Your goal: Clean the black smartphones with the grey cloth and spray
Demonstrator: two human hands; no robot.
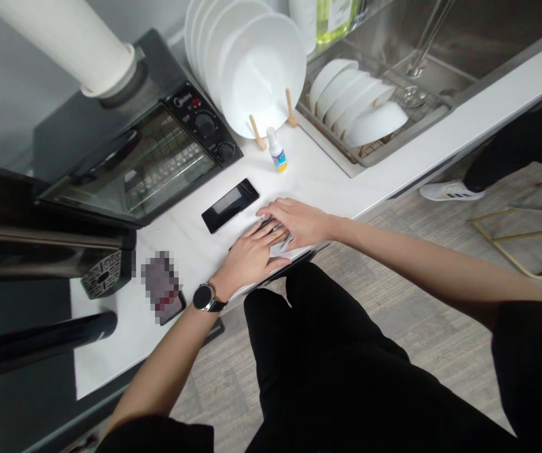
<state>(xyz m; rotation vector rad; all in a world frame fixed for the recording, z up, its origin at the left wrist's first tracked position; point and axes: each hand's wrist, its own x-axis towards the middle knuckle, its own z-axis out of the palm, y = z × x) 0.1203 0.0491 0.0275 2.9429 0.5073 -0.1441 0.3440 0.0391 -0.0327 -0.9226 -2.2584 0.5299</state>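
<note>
My left hand, with a watch at its wrist, lies over a small item at the counter's front edge. My right hand reaches in from the right, and its fingers meet those of my left hand over the same item. Dark and whitish parts of that item show between the fingers; the rest is hidden. Just beyond the hands a black phone-like device rests flat on the white counter. A small white bottle with a blue and yellow label stands behind it.
A toaster oven stands at the back left. White plates stand in a rack beside it. Bowls sit in the sink. Another phone, partly pixelated, lies left of my hands. A person's shoe shows at right.
</note>
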